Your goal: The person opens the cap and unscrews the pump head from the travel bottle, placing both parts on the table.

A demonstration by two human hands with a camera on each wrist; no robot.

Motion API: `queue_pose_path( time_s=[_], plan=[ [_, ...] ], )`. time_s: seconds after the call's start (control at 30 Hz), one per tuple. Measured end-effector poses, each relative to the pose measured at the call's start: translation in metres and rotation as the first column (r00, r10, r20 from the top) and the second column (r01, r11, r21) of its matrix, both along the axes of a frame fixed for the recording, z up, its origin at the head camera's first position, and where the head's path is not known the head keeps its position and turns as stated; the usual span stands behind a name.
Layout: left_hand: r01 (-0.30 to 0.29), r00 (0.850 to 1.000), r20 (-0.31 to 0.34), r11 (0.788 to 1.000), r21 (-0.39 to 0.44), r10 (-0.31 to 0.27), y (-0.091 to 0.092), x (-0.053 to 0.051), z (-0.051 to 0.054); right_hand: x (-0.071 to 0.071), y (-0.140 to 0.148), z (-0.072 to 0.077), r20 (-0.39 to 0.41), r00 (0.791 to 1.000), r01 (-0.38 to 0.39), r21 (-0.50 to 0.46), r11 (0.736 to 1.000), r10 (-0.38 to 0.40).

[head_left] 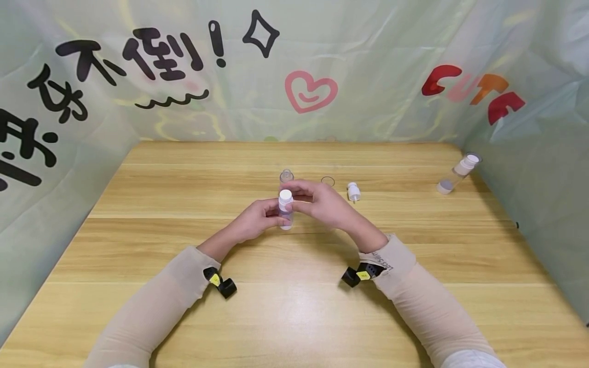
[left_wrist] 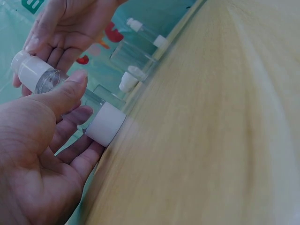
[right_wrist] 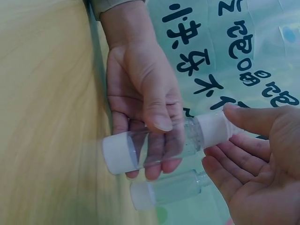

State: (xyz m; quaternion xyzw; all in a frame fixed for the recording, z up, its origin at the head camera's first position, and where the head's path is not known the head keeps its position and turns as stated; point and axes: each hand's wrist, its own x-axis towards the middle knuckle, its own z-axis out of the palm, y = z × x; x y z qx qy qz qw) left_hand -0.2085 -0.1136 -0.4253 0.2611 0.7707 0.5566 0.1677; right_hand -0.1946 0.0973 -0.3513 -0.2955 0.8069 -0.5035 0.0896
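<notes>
Bottle (head_left: 286, 214), left hand (head_left: 254, 220) curled round it, right hand (head_left: 323, 204) pinching white top (head_left: 286, 196)

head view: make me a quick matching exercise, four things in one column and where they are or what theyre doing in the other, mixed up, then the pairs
Column one
1. left hand
2. right hand
3. loose white pump piece
4. unheld white-topped bottle

Column two
A. close to the right edge of the table
B. pinching the white top of the held bottle
C. on the table, between the hands and the bottle at the far right
D. gripping the held bottle below its white top

Pairs: 1-D, 2-B, 3-C, 4-A
</notes>
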Motion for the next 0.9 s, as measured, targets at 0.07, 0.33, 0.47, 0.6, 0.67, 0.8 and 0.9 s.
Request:
queue_pose_path(
  time_s=[0.07,0.33,0.47,0.6,0.67,0.8,0.9],
  plan=[
    [-0.001,1.0,0.001,1.0,-0.002,0.001,0.0,0.0,0.0,0.001,0.001,0.002,0.004,1.0,0.009,-0.003,1.0,-0.009],
    [-0.001,1.0,0.005,1.0,-0.003,0.001,-0.001,0.001,-0.001,0.01,-0.008,0.001,-0.169,0.977,0.142,0.046,0.989,-0.133],
    [-0.016,1.0,0.001,0.999,-0.03,0.016,0.0,0.002,0.001,0.014,-0.014,-0.004,-0.253,0.95,0.2,0.053,0.978,-0.181],
    [-0.019,1.0,-0.012,0.999,-0.044,0.019,0.001,0.007,0.009,0.016,-0.017,-0.006,-0.31,0.926,0.238,0.031,0.971,-0.217],
    [-0.014,1.0,-0.014,0.999,-0.033,0.014,0.002,0.011,0.017,0.016,-0.018,-0.008,-0.326,0.915,0.257,0.022,0.966,-0.236],
    [-0.006,1.0,-0.006,1.0,-0.004,0.006,0.003,0.017,0.029,0.017,-0.02,-0.01,-0.339,0.903,0.285,0.017,0.958,-0.262],
    [-0.005,1.0,0.0,1.0,0.002,0.005,0.003,0.017,0.029,0.018,-0.021,-0.012,-0.334,0.901,0.3,0.015,0.954,-0.278]
  ],
)
